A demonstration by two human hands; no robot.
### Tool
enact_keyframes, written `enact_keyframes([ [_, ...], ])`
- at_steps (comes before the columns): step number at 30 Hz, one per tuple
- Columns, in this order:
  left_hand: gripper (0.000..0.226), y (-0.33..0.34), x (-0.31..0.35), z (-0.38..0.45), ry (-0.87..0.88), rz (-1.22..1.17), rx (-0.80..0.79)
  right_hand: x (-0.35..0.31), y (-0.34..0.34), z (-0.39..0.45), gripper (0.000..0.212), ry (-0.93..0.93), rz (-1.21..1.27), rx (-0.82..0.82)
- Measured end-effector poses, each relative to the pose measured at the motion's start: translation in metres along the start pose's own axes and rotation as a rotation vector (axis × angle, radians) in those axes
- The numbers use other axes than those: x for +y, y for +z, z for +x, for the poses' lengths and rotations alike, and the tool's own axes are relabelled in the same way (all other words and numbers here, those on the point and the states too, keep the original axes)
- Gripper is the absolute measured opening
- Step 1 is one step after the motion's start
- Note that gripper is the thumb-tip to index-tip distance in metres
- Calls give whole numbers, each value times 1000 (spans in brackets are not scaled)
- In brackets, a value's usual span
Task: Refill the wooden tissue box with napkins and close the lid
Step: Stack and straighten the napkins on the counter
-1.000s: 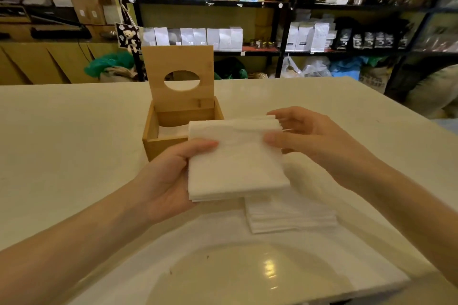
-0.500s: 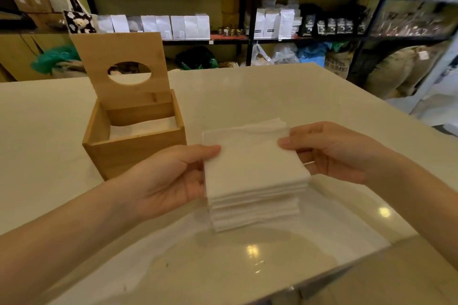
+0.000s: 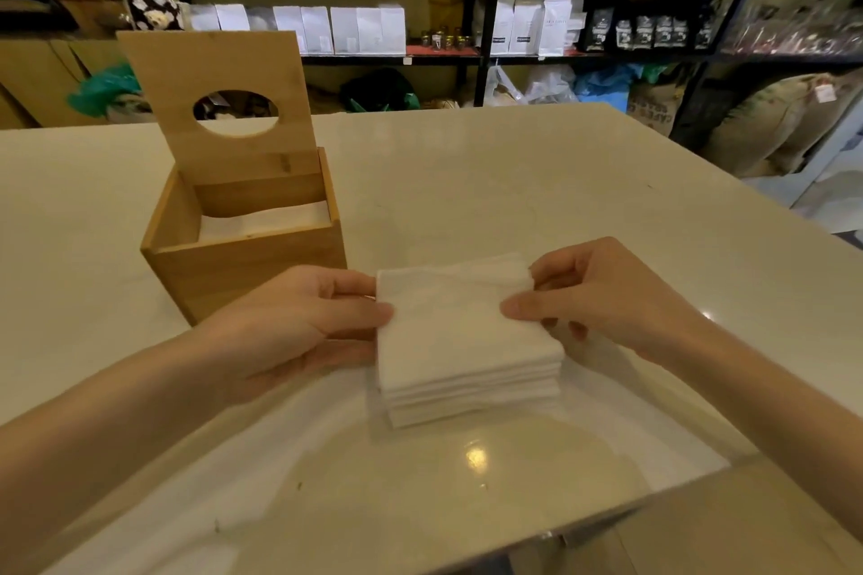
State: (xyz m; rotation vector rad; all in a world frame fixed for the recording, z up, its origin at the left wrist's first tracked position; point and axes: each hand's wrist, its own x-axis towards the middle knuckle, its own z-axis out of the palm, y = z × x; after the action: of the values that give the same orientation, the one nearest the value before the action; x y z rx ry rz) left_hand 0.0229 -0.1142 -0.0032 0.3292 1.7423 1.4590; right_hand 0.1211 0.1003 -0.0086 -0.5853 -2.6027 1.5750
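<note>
A wooden tissue box (image 3: 247, 268) stands on the pale table, left of centre. Its lid (image 3: 215, 75), with an oval hole, stands upright at the back. White napkins (image 3: 261, 219) lie inside the box, below the rim. A stack of white napkins (image 3: 460, 341) rests on the table just right of the box. My left hand (image 3: 289, 327) grips the stack's left edge, thumb on top. My right hand (image 3: 607, 294) pinches its right edge at the top corner.
The pale table (image 3: 537, 182) stretches far and right; its near edge runs diagonally at the lower right. Black shelves (image 3: 485, 14) with white bags, jars and kettles line the back wall. Sacks (image 3: 766, 121) sit on the floor at right.
The napkin bundle held near the box came down to the right onto the loose stack on the table. Both hands stay on its edges. The view shifted right.
</note>
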Motion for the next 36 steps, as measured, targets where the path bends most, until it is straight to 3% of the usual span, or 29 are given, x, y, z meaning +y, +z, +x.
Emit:
enact_keyframes([
  [3,27,-5,4,-6,141,397,104,1,-2,2,23,-68,-179,85],
  [5,20,-12,9,-13,418,755,303,3,-8,4,42,-123,-293,109],
  [7,15,-12,19,-21,748,952,468,2,-12,3,51,-222,-336,129],
  [9,19,-8,25,-23,975,1064,451,-1,-13,2,46,-356,-382,119],
  [11,32,-2,20,-13,1063,1159,317,-3,-10,3,43,-450,-451,60],
  [15,59,8,-3,14,740,1158,41,-1,-4,11,46,-408,-490,-183],
  [18,74,12,-14,23,462,1186,-11,4,-6,14,67,-322,-516,-318],
  [23,70,17,-11,21,448,1167,27,6,-8,19,82,-248,-586,-366],
  [28,78,16,3,22,306,1076,-1,1,-9,22,60,-281,-592,-468],
  [36,65,23,22,30,113,1108,-88,-12,-6,27,45,-259,-639,-443],
])
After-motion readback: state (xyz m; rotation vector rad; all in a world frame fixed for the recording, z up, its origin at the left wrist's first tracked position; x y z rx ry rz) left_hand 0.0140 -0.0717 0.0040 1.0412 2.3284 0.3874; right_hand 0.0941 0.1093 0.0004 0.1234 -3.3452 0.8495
